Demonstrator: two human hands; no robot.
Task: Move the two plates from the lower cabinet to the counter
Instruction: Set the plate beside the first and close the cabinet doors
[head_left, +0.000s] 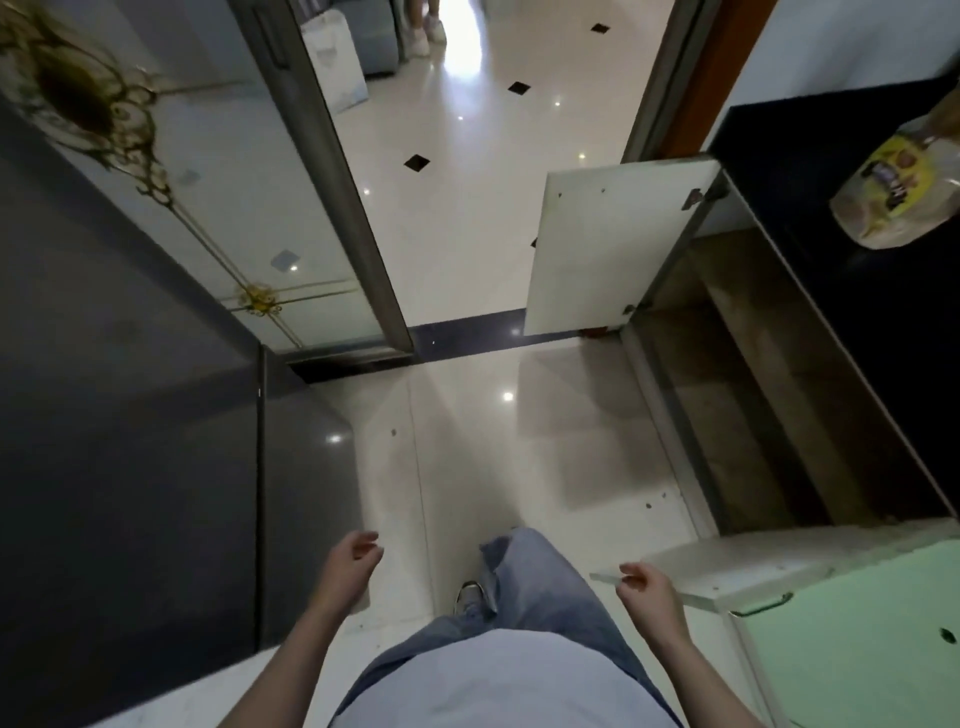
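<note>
The lower cabinet (748, 395) stands open on my right, under a black counter (852, 322). Its brown shelves are dim and no plates show in it. One white door (608, 249) swings out at the far end, another white door (737, 571) at the near end. My right hand (647, 584) hovers at the near door's edge, fingers loosely curled, holding nothing. My left hand (353, 558) hangs in front of me over the floor, fingers apart and empty.
A bagged loaf of bread (904, 187) lies on the counter. A dark grey fridge (130, 441) fills the left. A glass sliding door (208, 171) stands ahead on the left, with a person's feet (428, 26) beyond the doorway. A green cabinet door (857, 639) is at lower right.
</note>
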